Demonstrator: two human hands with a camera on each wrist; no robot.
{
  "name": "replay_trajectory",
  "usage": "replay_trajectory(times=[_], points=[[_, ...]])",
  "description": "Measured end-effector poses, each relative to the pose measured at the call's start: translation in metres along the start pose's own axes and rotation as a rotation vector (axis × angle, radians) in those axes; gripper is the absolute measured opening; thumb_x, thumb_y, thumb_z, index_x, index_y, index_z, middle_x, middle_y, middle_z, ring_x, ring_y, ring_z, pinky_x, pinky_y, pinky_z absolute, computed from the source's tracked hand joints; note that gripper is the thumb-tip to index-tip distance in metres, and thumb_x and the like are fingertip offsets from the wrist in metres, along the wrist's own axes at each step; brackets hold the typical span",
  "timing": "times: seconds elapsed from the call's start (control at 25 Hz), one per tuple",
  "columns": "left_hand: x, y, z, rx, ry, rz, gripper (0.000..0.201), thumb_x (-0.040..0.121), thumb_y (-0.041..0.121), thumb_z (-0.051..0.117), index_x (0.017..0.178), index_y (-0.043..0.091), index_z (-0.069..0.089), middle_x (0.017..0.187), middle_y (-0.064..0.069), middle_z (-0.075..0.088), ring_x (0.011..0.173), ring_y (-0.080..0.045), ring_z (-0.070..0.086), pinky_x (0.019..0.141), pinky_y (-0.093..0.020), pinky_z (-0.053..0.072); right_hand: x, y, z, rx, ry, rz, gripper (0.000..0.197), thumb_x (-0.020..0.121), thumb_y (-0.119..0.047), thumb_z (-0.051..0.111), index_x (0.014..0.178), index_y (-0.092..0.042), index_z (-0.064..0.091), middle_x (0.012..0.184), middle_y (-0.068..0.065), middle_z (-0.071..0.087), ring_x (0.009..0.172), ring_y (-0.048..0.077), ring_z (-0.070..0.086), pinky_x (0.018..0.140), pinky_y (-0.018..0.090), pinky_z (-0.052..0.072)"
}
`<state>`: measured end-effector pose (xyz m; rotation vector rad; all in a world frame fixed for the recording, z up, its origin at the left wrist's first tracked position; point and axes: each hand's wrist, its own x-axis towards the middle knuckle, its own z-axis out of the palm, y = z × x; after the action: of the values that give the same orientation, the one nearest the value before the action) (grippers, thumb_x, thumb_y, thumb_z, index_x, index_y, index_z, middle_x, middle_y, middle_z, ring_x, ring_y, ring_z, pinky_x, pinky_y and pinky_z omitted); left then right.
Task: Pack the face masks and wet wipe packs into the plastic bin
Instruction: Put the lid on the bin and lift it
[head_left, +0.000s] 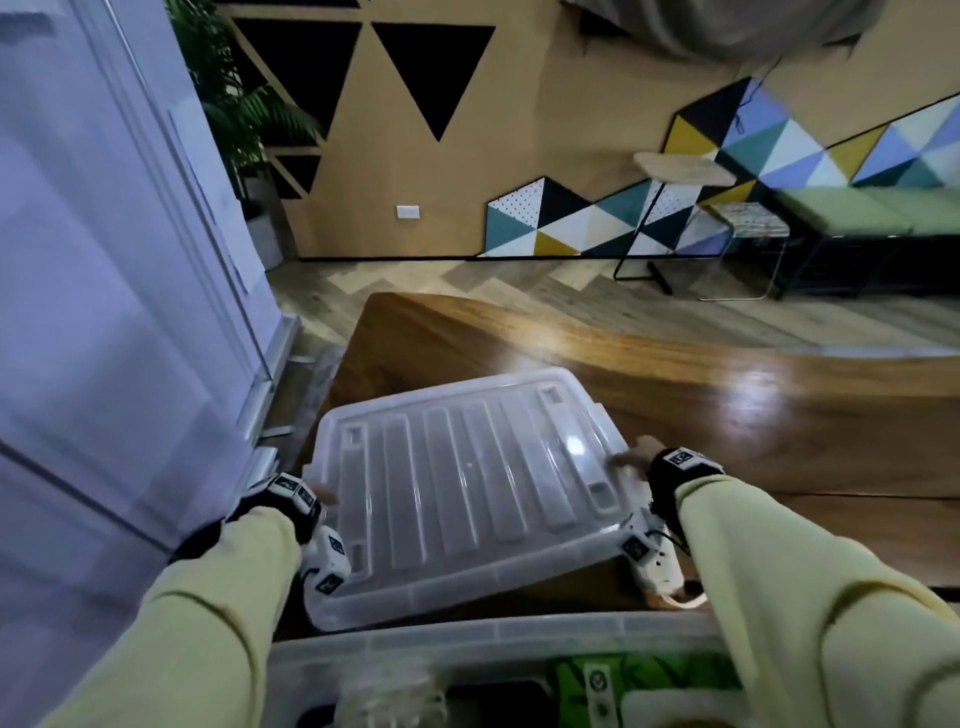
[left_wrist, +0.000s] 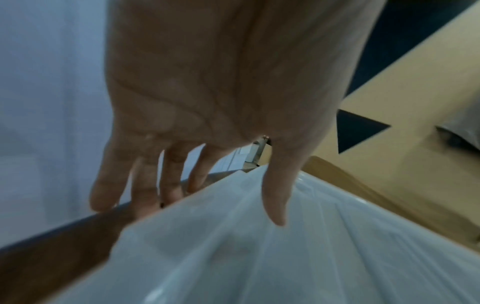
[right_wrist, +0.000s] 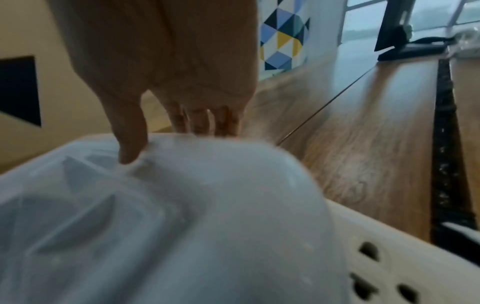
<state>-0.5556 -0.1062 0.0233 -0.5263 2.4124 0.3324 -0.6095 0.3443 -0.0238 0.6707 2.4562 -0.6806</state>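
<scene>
A clear ribbed plastic lid (head_left: 467, 483) hangs tilted over the wooden table (head_left: 753, 415), held by both short ends. My left hand (head_left: 318, 494) pinches its left edge; the left wrist view shows the thumb (left_wrist: 276, 197) on top of the lid (left_wrist: 285, 257) and the fingers (left_wrist: 145, 185) below the rim. My right hand (head_left: 631, 460) grips the right end, thumb (right_wrist: 131, 142) pressed on the lid (right_wrist: 182, 205), fingers (right_wrist: 200, 121) behind its edge. The plastic bin (head_left: 467, 631) stands open nearest me, with a green wet wipe pack (head_left: 623, 675) and a crinkled clear pack (head_left: 389, 691) inside.
A white cabinet door (head_left: 104, 260) stands close on the left. A white power strip (head_left: 657, 566) lies on the table under the lid's right end, also seen in the right wrist view (right_wrist: 389, 257). A dark monitor stand (right_wrist: 394, 30) sits far along the table. A stool (head_left: 680, 171) stands beyond.
</scene>
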Motion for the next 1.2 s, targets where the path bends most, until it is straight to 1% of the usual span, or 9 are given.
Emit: replay_trajectory(times=[0.08, 0.28, 0.4, 0.52, 0.6, 0.76, 0.84, 1.04, 1.2], points=[[-0.003, 0.006, -0.008, 0.084, -0.034, 0.102, 0.05, 0.092, 0.015, 0.054, 0.141, 0.013, 0.042, 0.147, -0.012, 0.04, 0.13, -0.028, 0.045, 0.072, -0.015, 0.052, -0.003, -0.006, -0.012, 0.146, 0.06, -0.031, 0.06, 0.083, -0.032, 0.068, 0.123, 0.008, 0.049, 0.119, 0.025, 0.058, 0.108, 0.039, 0.057, 0.089, 0.041, 0.045], [-0.025, 0.032, -0.022, 0.113, 0.238, 0.093, 0.041, 0.088, 0.015, 0.057, 0.129, 0.01, 0.054, 0.131, -0.02, 0.05, 0.118, -0.04, 0.052, 0.098, -0.048, 0.047, -0.017, -0.011, -0.02, 0.314, 0.146, -0.029, 0.051, 0.088, -0.018, 0.063, 0.124, 0.014, 0.046, 0.119, 0.027, 0.056, 0.107, 0.038, 0.056, 0.083, 0.038, 0.044], [-0.035, 0.031, -0.04, 0.08, 0.273, 0.111, 0.032, 0.09, 0.017, 0.054, 0.119, 0.006, 0.058, 0.126, -0.021, 0.053, 0.114, -0.038, 0.054, 0.095, -0.047, 0.048, -0.034, -0.014, -0.039, 0.352, 0.143, -0.101, 0.043, 0.086, -0.008, 0.062, 0.118, 0.017, 0.051, 0.102, 0.022, 0.057, 0.091, 0.028, 0.055, 0.074, 0.032, 0.039], [-0.056, 0.031, -0.081, -0.217, 0.368, 0.145, 0.025, 0.088, 0.013, 0.058, 0.102, -0.007, 0.058, 0.114, -0.021, 0.059, 0.102, -0.033, 0.059, 0.093, -0.042, 0.049, -0.071, -0.027, -0.078, 0.401, 0.197, -0.218, 0.039, 0.086, -0.006, 0.061, 0.117, 0.016, 0.053, 0.11, 0.025, 0.059, 0.093, 0.028, 0.056, 0.073, 0.03, 0.038], [-0.077, 0.029, -0.106, -0.344, 0.426, 0.178, 0.033, 0.088, 0.011, 0.058, 0.117, -0.005, 0.054, 0.123, -0.023, 0.056, 0.11, -0.033, 0.057, 0.094, -0.037, 0.047, -0.099, -0.029, -0.101, 0.412, 0.241, -0.297, 0.039, 0.085, -0.005, 0.061, 0.117, 0.016, 0.053, 0.11, 0.026, 0.06, 0.093, 0.028, 0.056, 0.075, 0.033, 0.042], [-0.129, 0.007, -0.128, -0.55, 0.502, 0.222, 0.028, 0.089, 0.004, 0.05, 0.113, -0.009, 0.055, 0.123, -0.028, 0.056, 0.111, -0.039, 0.055, 0.097, -0.041, 0.045, -0.177, -0.023, -0.128, 0.5, 0.296, -0.448, 0.035, 0.084, 0.008, 0.057, 0.118, 0.015, 0.052, 0.112, 0.027, 0.059, 0.092, 0.025, 0.052, 0.073, 0.031, 0.043], [-0.165, -0.005, -0.129, -0.621, 0.547, 0.257, 0.031, 0.088, 0.004, 0.051, 0.116, -0.011, 0.053, 0.121, -0.028, 0.057, 0.11, -0.039, 0.056, 0.097, -0.042, 0.044, -0.21, -0.017, -0.136, 0.542, 0.356, -0.525, 0.039, 0.085, 0.005, 0.056, 0.123, 0.011, 0.05, 0.119, 0.026, 0.056, 0.1, 0.03, 0.053, 0.084, 0.035, 0.042], [-0.265, -0.045, -0.105, -0.753, 0.465, 0.445, 0.024, 0.081, -0.01, 0.057, 0.105, -0.005, 0.057, 0.111, -0.019, 0.052, 0.103, -0.028, 0.052, 0.077, -0.034, 0.042, -0.295, 0.019, -0.129, 0.696, 0.492, -0.618, 0.044, 0.086, 0.0, 0.055, 0.129, 0.003, 0.046, 0.118, 0.019, 0.056, 0.108, 0.034, 0.053, 0.095, 0.04, 0.04], [-0.3, -0.078, -0.062, -0.587, 0.515, 0.49, 0.071, 0.072, 0.001, 0.056, 0.141, 0.003, 0.035, 0.14, -0.019, 0.04, 0.128, -0.034, 0.041, 0.106, -0.036, 0.035, -0.346, 0.054, -0.113, 0.736, 0.553, -0.628, 0.052, 0.085, -0.002, 0.058, 0.135, 0.0, 0.044, 0.13, 0.02, 0.051, 0.118, 0.033, 0.05, 0.1, 0.04, 0.037]])
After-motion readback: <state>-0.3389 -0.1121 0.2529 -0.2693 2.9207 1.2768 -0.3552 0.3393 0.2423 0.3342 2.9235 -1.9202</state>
